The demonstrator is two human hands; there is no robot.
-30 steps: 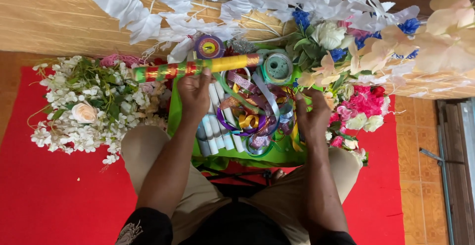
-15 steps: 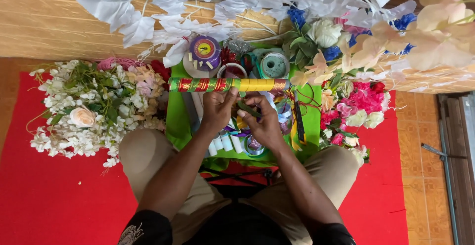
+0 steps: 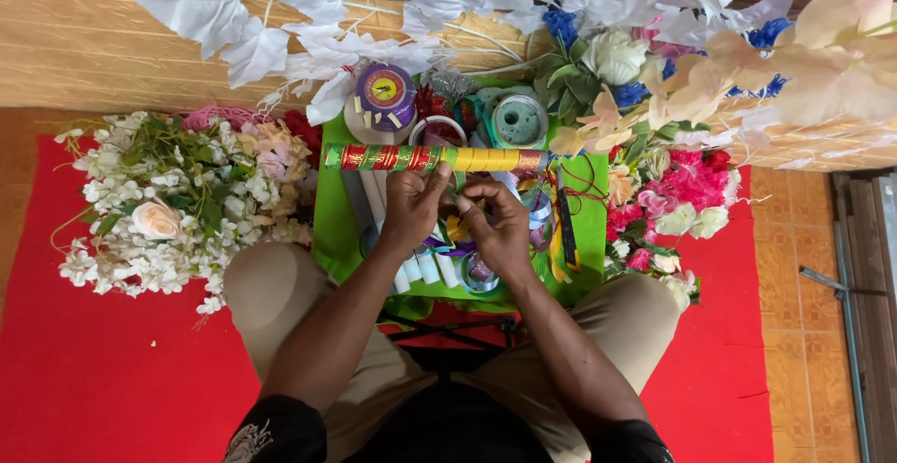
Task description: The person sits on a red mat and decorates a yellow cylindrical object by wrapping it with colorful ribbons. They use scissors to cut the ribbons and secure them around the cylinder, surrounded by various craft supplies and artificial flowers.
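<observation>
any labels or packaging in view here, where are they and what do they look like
Purple spool: behind the green tray, upright and round, with a round yellow label on top; the print is too small to tell.
Teal spool: to the right of the purple one, round, pale centre, no clear label.
Wrapped stick: lies across the tray beyond both hands, banded green, red and yellow foil.
No signs or screens.

hands [image 3: 458, 215] now together, stick [image 3: 434, 157] released

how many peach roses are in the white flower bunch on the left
1. The peach rose sits at the left side of the white flower bunch, on the red mat. More could be hidden under the blossoms.
</observation>
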